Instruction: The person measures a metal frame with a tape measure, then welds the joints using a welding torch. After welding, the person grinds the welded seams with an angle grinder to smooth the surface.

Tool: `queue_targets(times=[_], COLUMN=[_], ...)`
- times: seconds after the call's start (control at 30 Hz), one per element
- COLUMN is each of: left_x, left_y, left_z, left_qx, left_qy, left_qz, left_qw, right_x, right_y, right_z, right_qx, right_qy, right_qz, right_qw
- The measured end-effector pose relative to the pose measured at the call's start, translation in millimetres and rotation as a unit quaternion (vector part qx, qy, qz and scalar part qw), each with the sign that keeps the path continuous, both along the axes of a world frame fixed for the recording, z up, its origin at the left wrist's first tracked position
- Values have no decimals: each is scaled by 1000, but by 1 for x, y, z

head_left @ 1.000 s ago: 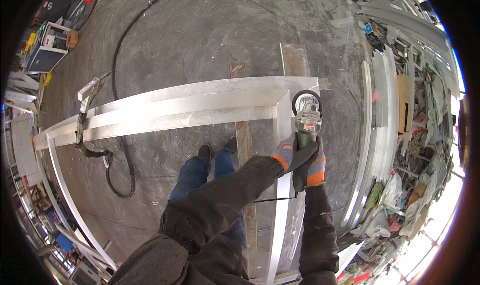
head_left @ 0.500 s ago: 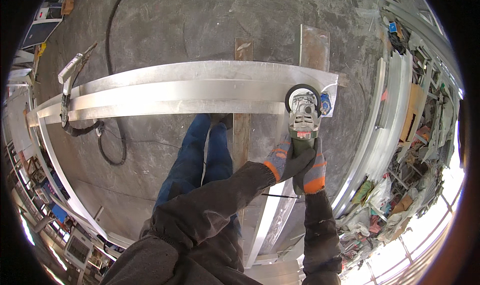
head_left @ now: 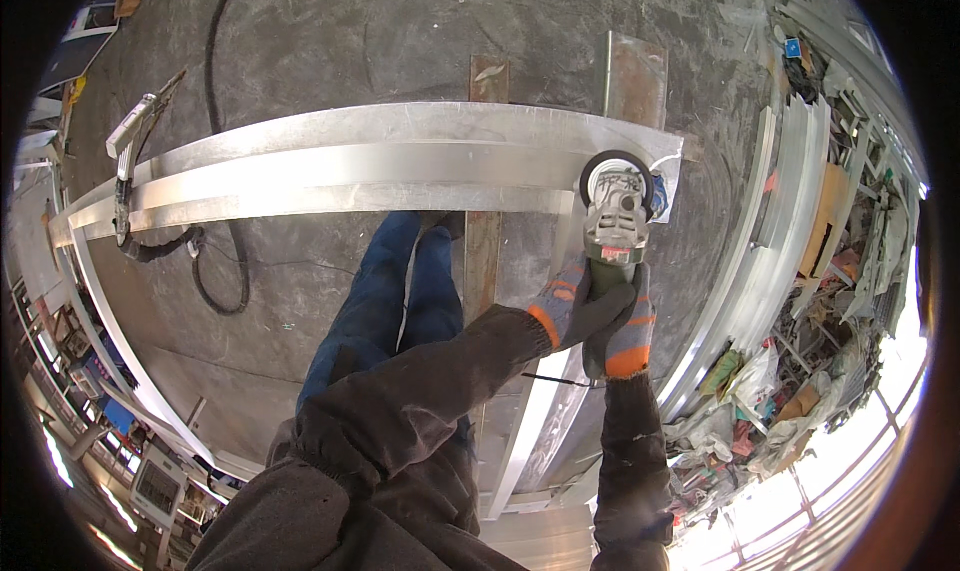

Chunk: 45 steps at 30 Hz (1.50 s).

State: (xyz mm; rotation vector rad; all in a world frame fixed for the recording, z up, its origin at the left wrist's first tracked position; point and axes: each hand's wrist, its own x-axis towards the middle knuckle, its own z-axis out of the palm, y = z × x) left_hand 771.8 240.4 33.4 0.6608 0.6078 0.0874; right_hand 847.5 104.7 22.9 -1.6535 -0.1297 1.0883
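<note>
An angle grinder (head_left: 617,221) with a dark round disc points away from me over the right corner of a large metal frame (head_left: 350,164). My left hand (head_left: 585,306), in a grey and orange work glove, is closed around the left side of the grinder's body. On the other side, my gloved right hand (head_left: 628,336) grips the same body lower down. The disc lies over the frame's corner; whether it touches the metal I cannot tell. Beside it, a blue patch (head_left: 658,196) shows on the corner plate.
A welding torch (head_left: 130,141) with a black cable rests on the frame's left part. Flat metal bars (head_left: 482,261) lie under the frame. Long silver profiles (head_left: 750,261) run along the right, beside a heap of scrap (head_left: 770,391). My legs stand inside the frame.
The view has shifted slightly, so the frame and floor sit a little higher. Both hands still hold the grinder, and its disc remains over the frame's corner.
</note>
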Motion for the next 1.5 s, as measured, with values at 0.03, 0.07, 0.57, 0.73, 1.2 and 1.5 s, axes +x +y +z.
queue_targets(times=[0.03, 0.07, 0.57, 0.73, 1.2, 1.5], left_x=[-1, -2, 16, 19, 12, 15], left_y=[-2, -2, 23, 25, 22, 13], left_z=[1, 1, 13, 10, 9, -6], left_qx=[-6, -20, -7, 14, -84, -54], left_qy=[8, 6, 11, 6, 8, -31], left_qz=[-18, -26, -62, -52, -98, -65], left_qw=[1000, 999, 998, 999, 992, 996], right_x=[-4, -5, 9, 10, 6, 3], right_y=[-3, -8, 43, 48, 49, 47], right_z=[-7, -7, 26, 21, 33, 43], right_qx=[-43, -79, 11, 40, -82, -126], right_qy=[-62, -162, 106, 199, -135, -96], right_qz=[41, 107, -149, -182, 40, 70], right_qw=[996, 978, 983, 962, 987, 985])
